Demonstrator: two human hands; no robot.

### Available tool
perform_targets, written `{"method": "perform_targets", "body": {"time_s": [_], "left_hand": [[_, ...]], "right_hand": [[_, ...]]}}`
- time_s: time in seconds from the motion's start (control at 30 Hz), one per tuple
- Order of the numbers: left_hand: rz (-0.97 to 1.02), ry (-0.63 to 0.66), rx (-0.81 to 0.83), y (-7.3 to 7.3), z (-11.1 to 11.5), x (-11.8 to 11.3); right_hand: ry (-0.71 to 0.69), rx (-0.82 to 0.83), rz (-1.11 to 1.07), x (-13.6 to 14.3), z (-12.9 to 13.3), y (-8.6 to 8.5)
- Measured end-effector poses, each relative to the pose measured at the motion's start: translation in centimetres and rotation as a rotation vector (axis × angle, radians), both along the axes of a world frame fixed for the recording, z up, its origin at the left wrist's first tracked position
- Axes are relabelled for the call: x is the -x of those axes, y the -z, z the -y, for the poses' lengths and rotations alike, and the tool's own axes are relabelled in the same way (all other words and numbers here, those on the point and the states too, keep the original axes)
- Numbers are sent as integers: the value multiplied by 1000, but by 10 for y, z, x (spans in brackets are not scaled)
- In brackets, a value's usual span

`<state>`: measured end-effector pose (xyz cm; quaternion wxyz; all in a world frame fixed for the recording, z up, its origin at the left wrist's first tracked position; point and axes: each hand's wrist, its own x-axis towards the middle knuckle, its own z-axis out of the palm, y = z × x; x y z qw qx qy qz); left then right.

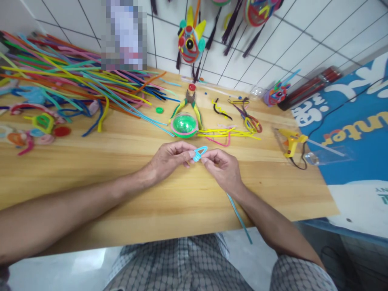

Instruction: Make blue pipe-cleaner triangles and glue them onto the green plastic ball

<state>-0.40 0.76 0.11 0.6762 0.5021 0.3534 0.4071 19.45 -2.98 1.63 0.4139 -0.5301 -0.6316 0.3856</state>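
Note:
Between my fingertips is a light blue pipe cleaner (197, 155), bent into a pointed loop with a tightly wound part below it. My left hand (177, 157) pinches the wound part between thumb and fingers. On the other side, my right hand (222, 166) pinches the pipe cleaner close to the loop. A long straight tail of it hangs from under my right hand past the table's front edge. Just beyond my hands sits a shiny green half ball (184, 124) with a pink rim, in front of pliers (190, 101) with yellow and green handles.
A big heap of coloured pipe cleaners (91, 76) covers the back left of the wooden table (145, 214). Yellow pipe cleaners (233, 132) lie right of the half ball. A yellow glue gun (292, 141) with a cord rests at the right. Decorated lion heads (190, 43) hang behind.

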Motion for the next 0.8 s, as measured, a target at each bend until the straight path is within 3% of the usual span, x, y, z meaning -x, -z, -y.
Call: {"method": "perform_targets", "body": {"time_s": [0.17,0.43,0.8], "left_hand": [[-17,-7,2,0,1,-1],[-121,-49,-171,2,7,-1],[-97,-62,-114,1,6,-2]], "right_hand": [[8,26,-28,2,1,-1],[39,45,-26,2,2,-2],[29,4,-11,0,1,3]]}}
